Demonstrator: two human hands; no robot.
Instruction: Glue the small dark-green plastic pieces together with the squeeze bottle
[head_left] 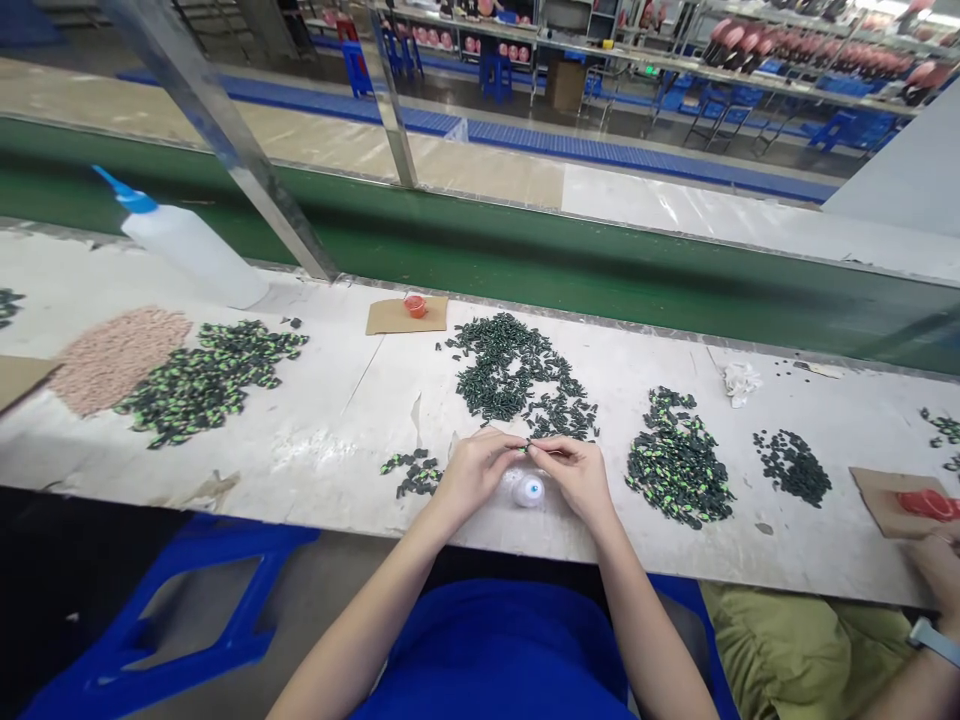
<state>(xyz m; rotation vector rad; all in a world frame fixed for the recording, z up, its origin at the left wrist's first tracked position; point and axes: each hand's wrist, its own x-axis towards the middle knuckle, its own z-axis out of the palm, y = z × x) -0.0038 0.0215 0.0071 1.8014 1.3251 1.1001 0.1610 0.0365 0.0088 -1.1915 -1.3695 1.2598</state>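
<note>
My left hand (474, 472) and my right hand (580, 474) meet over the table, fingertips pinched on one small dark piece with a bit of green (526, 447). Its exact shape is too small to make out. Just below my fingers is a small whitish bottle (529, 490) with a blue tip, seen from above. Beyond my hands spreads a pile of small dark green rod-like pieces (499, 370). Left of my left hand lies a little group of black and green pieces (412, 472). A larger heap of black and green pieces (679, 465) lies to the right.
At the left are a large white bottle (196, 252) with a blue nozzle, a pink heap (124, 355) and another black-green heap (206, 385). A red cup (415, 305) sits on cardboard. Black bits (793, 468) and a co-worker's hand (939, 560) are at right. A metal post (225, 140) rises behind.
</note>
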